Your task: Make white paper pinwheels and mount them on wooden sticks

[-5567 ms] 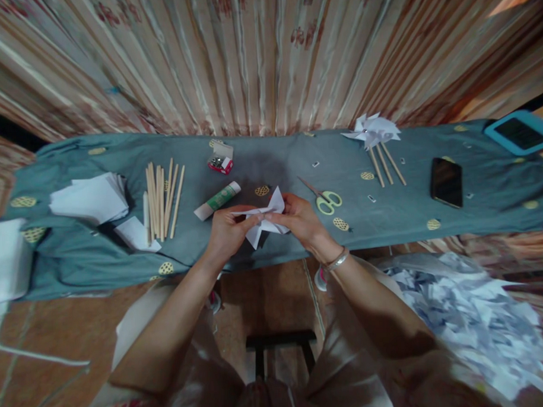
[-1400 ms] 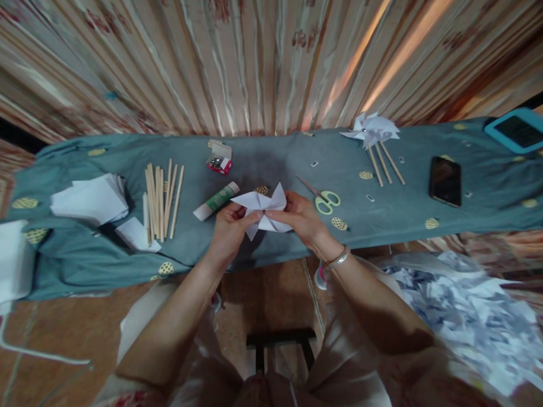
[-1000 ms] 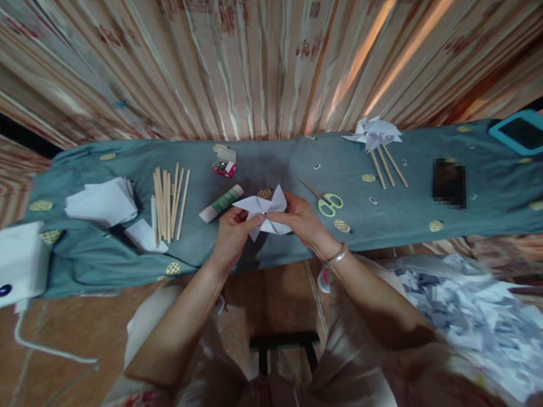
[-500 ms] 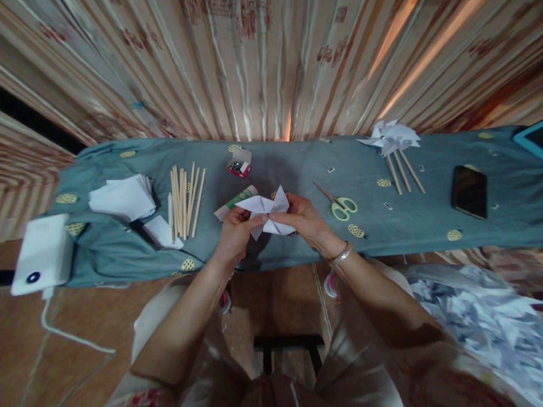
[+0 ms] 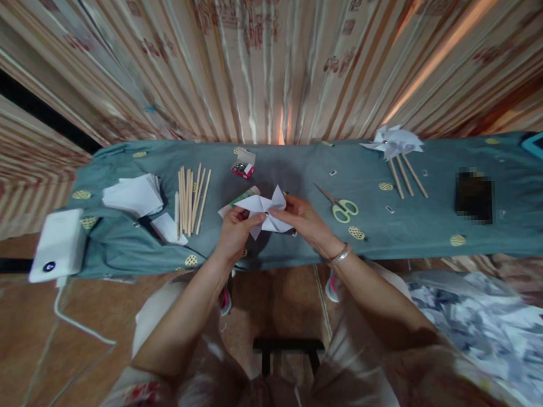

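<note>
A white folded paper pinwheel [image 5: 276, 222] is held between my two hands, with a small dark pin head at its centre. My left hand [image 5: 235, 231] grips its left side, thumb near the centre. From the right, my right hand [image 5: 304, 219] pinches it, thumb also close to the pin. Behind my left hand lies a green and white tube [image 5: 248, 195], partly covered by the paper. An open red box of pins [image 5: 243, 166] is farther back. Scissors with green handles [image 5: 343, 209] rest right of my right hand.
Wooden sticks [image 5: 191, 200] and stacked white paper [image 5: 135, 196] lie on the left of the green cloth [image 5: 424, 228], beside a white device [image 5: 59, 243]. Finished pinwheels [image 5: 396, 143], a blurred dark object [image 5: 474, 196] and a blue-edged device [image 5: 539, 143] are right.
My thumbs have parted slightly at the paper's centre, and the dark pin head now shows between them. The view has shifted a little.
</note>
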Tool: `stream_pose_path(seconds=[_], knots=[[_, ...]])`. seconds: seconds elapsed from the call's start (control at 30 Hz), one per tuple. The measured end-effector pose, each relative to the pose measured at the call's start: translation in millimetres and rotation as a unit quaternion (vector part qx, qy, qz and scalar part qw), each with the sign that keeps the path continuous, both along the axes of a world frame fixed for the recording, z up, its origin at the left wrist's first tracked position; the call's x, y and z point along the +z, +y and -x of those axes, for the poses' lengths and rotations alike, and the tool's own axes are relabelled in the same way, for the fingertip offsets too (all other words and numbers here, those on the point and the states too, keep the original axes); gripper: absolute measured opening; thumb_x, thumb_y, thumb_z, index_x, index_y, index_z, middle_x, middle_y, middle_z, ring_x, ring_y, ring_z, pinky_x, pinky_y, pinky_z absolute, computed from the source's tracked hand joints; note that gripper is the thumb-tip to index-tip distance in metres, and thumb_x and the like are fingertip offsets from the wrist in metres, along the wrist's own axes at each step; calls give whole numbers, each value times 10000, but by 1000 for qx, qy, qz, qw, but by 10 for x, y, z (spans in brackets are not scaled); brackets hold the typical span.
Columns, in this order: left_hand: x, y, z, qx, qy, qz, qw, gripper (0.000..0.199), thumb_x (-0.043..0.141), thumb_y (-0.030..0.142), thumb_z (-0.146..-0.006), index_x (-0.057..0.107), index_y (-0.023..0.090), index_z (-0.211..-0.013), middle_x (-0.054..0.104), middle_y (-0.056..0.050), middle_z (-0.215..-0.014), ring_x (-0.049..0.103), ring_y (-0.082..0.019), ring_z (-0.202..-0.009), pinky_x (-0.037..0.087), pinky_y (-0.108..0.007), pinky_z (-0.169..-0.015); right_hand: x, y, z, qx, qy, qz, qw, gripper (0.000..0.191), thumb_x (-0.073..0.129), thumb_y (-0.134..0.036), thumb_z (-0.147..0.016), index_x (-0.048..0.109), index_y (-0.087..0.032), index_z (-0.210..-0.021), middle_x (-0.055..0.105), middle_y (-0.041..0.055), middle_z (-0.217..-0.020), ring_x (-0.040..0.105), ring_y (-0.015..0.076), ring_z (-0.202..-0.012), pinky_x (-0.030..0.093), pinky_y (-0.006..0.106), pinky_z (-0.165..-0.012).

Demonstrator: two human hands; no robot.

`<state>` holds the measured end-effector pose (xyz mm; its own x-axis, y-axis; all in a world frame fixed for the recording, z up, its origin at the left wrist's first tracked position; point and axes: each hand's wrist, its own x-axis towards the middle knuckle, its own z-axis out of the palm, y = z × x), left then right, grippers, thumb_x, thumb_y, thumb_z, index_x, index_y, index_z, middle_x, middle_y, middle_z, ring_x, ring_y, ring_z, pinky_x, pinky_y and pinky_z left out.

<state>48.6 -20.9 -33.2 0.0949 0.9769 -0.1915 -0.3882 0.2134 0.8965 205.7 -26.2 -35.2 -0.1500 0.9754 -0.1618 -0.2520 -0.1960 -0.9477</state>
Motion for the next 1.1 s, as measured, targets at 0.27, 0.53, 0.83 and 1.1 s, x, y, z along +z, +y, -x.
stream_pose_path(seconds=[0.27, 0.53, 0.83, 1.1], knots=[[44, 33, -155, 18, 1, -28, 999, 350, 911, 232, -434, 720, 169, -720, 752, -12, -735, 673, -168, -701, 513, -306, -767, -19, -50, -136, -15, -9, -16, 1000, 420, 871, -440, -595, 643, -203, -857, 744, 5, -825, 683, 168, -773, 548, 318, -784], [26, -196, -163, 28, -22, -18, 999, 395, 920, 238, -460, 740, 155, -802, 767, -29, -802, 692, -172, -764, 506, -309, -824, 71, -165, -125, 23, 12, -9, 1000, 525, 915, -330, -515, 650, -192, -947, 753, -2, -791, 687, 165, -738, 553, 293, -719], [60, -335, -291, 23, -40, 4, 999, 384, 925, 242, -455, 743, 158, -783, 768, -19, -753, 685, -147, -693, 516, -269, -750, 37, -209, -220, 15, 15, 10, 1000, 435, 856, -232, -499, 647, -178, -877, 728, -32, -722, 646, 142, -624, 503, 251, -590], [53, -332, -146, 28, -7, 14, 999, 394, 930, 243, -447, 734, 164, -780, 751, -13, -725, 669, -153, -673, 519, -286, -739, 44, -191, -87, 28, 18, 19, 999, 454, 870, -225, -487, 656, -186, -886, 736, -29, -756, 665, 159, -678, 526, 269, -639]])
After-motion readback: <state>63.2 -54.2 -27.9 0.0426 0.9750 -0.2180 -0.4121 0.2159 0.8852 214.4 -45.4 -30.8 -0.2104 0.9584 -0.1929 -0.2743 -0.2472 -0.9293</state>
